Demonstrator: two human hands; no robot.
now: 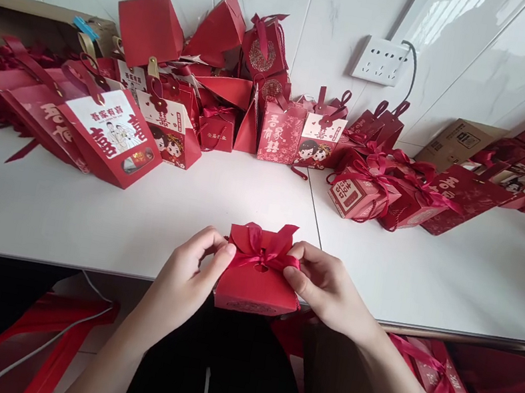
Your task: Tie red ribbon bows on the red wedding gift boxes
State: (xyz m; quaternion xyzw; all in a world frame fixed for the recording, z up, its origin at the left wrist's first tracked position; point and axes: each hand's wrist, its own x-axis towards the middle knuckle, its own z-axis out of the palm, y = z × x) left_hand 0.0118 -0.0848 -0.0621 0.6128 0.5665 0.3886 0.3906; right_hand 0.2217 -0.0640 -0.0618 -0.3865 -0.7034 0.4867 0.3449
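A small red gift box sits at the table's front edge, directly before me. Across its top lies a dark red satin ribbon tied in a bow, with one tail standing up. Thumb and fingers of my left hand are closed on the bow's left side, beside the box's edge. On the right, my right hand pinches the right loop of the bow between thumb and fingers. Part of the ribbon is hidden behind my fingertips.
White table extends around the box. Red paper gift bags line the back left, more boxes stand at the back right. A power socket is on the tiled wall. Red bags lie below the table at right.
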